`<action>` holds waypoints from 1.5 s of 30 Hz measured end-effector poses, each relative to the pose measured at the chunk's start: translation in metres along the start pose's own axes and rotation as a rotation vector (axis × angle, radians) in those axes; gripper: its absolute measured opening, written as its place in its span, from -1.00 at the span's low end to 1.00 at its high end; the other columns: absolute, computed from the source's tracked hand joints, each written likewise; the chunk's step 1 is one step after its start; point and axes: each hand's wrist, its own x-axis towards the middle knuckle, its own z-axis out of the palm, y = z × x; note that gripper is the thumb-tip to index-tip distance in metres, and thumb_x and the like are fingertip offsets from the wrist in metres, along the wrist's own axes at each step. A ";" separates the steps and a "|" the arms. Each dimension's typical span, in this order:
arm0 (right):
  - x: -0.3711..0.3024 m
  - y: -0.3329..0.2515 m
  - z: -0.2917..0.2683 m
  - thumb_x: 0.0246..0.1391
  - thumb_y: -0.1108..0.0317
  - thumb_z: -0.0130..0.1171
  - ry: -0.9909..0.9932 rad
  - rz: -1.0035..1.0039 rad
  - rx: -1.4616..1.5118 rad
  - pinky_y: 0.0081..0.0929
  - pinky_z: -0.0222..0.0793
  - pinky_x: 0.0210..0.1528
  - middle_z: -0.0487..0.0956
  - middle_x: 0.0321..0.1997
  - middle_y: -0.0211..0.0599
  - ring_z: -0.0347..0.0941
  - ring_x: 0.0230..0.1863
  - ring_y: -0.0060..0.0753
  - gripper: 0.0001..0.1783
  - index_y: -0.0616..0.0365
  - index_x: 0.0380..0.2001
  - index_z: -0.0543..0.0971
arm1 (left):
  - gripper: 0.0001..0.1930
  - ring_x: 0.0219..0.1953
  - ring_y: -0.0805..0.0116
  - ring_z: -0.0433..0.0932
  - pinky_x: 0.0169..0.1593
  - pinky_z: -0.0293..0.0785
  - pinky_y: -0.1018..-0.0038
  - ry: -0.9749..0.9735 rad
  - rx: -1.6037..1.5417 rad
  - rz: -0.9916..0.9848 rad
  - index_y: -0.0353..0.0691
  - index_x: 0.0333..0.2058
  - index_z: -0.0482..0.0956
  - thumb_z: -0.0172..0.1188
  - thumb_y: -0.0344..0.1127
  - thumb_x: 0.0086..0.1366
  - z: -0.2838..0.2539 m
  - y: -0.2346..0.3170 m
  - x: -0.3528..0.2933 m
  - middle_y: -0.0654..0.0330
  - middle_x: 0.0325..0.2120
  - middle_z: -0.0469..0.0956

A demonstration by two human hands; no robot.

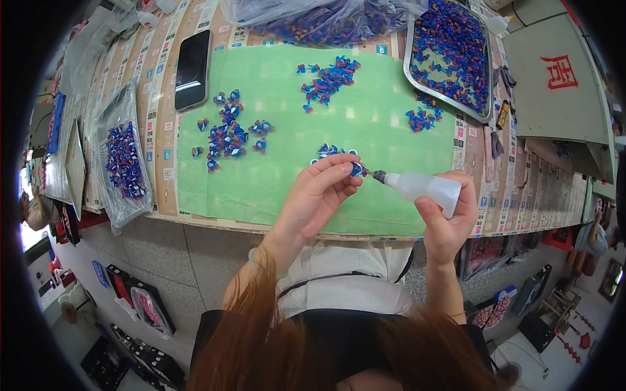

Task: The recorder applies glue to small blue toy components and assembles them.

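Between the thumb and fingers of my left hand [316,192] is a small blue and white plastic piece [356,169]. My right hand [450,212] is wrapped round a translucent white squeeze bottle [424,189], tilted on its side. Its dark nozzle [379,176] points left and meets or nearly meets the small piece; I cannot tell if they touch. Just beyond my left fingers lie several blue and white pieces [331,150] on the green mat [274,176]. A larger cluster of blue and white pieces [228,137] rests to the left, and a blue and red pile [332,79] farther back.
A metal tray [409,65] of small colourful parts stands at the back right, with a few parts [424,119] beside it. A clear plastic bag [319,23] of parts lies at the back. On the left are a phone [193,70] and a plastic-covered tray [140,176] of pieces.
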 end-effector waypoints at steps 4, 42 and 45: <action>0.001 0.002 -0.005 -0.32 0.45 0.30 0.002 -0.043 0.089 -0.75 0.21 -0.40 0.33 -0.43 -0.43 0.27 -0.43 -0.67 -0.63 0.21 -0.41 0.35 | -0.80 -0.41 0.51 0.42 -0.26 0.37 0.61 -0.003 0.003 0.005 -0.35 -0.25 0.37 -0.04 -0.43 0.14 0.001 -0.001 0.001 0.21 -0.41 0.45; 0.083 0.071 0.126 -0.19 0.50 0.08 -0.382 -0.555 -0.761 -0.45 0.29 -0.36 0.42 -0.46 -0.22 0.36 -0.39 -0.25 -0.84 0.24 -0.42 0.44 | -0.81 -0.36 0.50 0.42 -0.24 0.34 0.61 0.094 -0.066 0.282 -0.31 -0.25 0.37 -0.02 -0.43 0.13 -0.048 0.041 -0.020 0.23 -0.40 0.45; 0.085 0.076 0.126 -0.16 0.47 0.06 -0.368 -0.557 -0.891 -0.46 0.30 -0.36 0.43 -0.47 -0.25 0.37 -0.40 -0.27 -0.84 0.23 -0.40 0.44 | -0.81 -0.36 0.49 0.42 -0.22 0.33 0.60 0.076 -0.064 0.283 -0.31 -0.24 0.37 -0.02 -0.43 0.13 -0.050 0.040 -0.017 0.22 -0.38 0.45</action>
